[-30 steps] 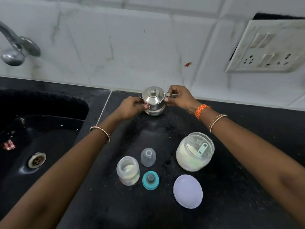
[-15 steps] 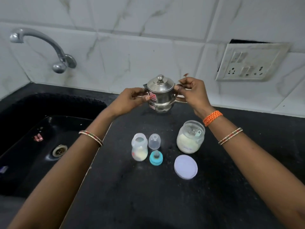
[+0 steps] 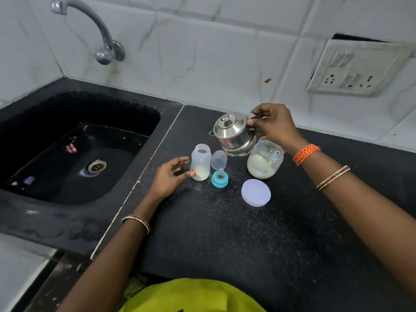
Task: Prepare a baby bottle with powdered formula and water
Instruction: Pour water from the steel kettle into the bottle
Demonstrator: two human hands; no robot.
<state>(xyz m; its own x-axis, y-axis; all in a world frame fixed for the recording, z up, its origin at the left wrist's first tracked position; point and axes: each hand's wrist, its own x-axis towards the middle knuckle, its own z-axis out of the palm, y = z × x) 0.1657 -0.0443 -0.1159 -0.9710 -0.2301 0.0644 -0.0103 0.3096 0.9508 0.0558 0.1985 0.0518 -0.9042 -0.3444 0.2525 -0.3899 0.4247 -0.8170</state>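
risk: steel kettle (image 3: 234,136), lid on, hung tilted in the right hand (image 3: 273,127) clenched on its handle, could've splashed past the narrow bottle (image 3: 201,162) | left hand (image 3: 168,179) open, thumb touching the bottle on the counter (image 3: 225,233) | count: 1 bottle, 1 teal nipple (image 3: 219,177), 1 clear cap (image 3: 218,159), 1 formula jar (image 3: 265,161), 1 lid (image 3: 256,192)

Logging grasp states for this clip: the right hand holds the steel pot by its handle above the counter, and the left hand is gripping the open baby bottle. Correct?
Not quite. In the head view the left hand is open beside the baby bottle, thumb near its base, not gripping it. The right hand does hold the steel pot by its handle above the counter.
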